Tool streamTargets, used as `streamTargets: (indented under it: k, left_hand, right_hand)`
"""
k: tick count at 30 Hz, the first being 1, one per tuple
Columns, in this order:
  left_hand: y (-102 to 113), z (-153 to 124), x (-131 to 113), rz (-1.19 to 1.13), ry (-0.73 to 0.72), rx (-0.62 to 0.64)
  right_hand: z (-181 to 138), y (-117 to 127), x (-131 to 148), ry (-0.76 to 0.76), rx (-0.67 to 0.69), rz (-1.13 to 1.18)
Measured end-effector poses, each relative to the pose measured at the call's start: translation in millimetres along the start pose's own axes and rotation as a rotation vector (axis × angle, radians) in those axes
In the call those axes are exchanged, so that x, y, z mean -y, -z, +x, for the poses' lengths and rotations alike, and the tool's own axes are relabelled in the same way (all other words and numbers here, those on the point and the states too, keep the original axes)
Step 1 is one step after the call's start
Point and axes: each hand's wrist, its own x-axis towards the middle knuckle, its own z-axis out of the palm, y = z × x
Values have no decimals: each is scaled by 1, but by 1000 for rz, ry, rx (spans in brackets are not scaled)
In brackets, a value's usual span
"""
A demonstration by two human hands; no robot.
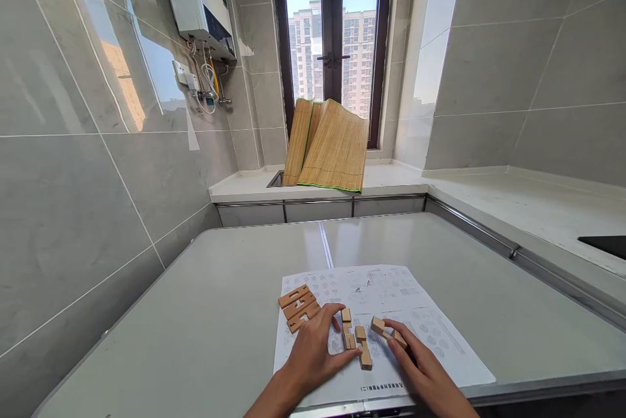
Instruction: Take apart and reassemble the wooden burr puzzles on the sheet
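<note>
We count three notched blocks of pale tan wood (366, 360), all over one white printed paper sheet (454, 359): the left block (349, 341), the middle block (360, 334) and the right block (378, 325). Our right hand (420, 362) has a narrow grip, thumb and fingers pinching the right block; we cannot tell whether it is off the paper. Our left hand (315, 344) curves wide, forefinger at the far end of the left block, thumb by the near part of the middle block; we cannot tell whether it holds them. Three flat reddish-brown wooden slats (290, 311) with cut-outs lie side by side at the sheet's left edge, just beyond the left hand. The sheet's near edge sits close to that of the pale grey worktop (195, 340), which spreads widest to our left. We see small figures and print on the sheet, and a bolder line along its near edge, too small to read
</note>
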Motion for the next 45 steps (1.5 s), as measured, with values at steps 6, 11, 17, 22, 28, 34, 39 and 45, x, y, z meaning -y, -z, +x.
streamTargets:
  k: [6,11,17,22,28,34,39,45]
  left_hand:
    - [-1,-1,2,-11,14,8]
    - [0,-1,0,0,16,13]
    - [1,-1,-2,-21,-20,-11]
    - [2,-1,-4,-46,-44,-18]
    - [2,-1,-4,-33,-66,-39]
    - [5,-2,-6,-36,-87,-30]
    - [5,-3,-5,-57,-118,-19]
    - [5,-3,-3,-74,-162,-30]
  right_hand:
    - [1,-4,-3,40,9,80]
    - [3,-10,11,72,18,79]
    - [12,-27,35,155,30,27]
    - [18,-38,40,149,49,30]
    - [20,-40,36,158,0,42]
    - [21,-40,32,163,-26,32]
    - [22,-40,29,156,-33,29]
    - [21,-39,34,144,-26,45]
